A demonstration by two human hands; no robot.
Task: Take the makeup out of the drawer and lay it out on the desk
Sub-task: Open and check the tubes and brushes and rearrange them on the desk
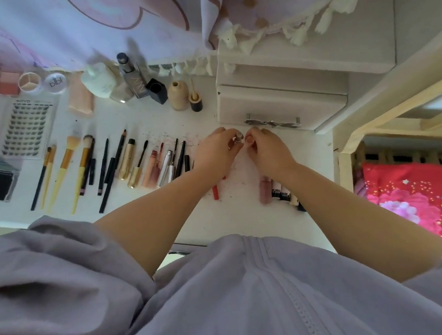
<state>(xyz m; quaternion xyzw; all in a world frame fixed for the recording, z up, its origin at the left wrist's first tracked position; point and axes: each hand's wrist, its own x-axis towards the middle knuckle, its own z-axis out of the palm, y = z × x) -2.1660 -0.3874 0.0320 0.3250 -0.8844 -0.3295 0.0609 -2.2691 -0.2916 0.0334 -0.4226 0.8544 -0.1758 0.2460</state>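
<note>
**Most of the makeup is out; one small piece is in your hands**

Though much is already laid out, you are not finished. Brushes and pencils point(84, 170) lie in a row at left centre of the table point(235, 215), bottles point(129, 81) stand above them, and lip tubes point(276, 188) lie lower right. Your left hand point(217, 151) and right hand point(268, 148) together pinch a small silver-capped item point(238, 136) mid-frame. The small drawer point(281, 105) just above looks closed; I cannot tell what remains inside. The white table is speckled with crumbs; patterned fabric point(90, 22) hangs across the top, and red floral bedding point(419, 195) shows at right.
</note>
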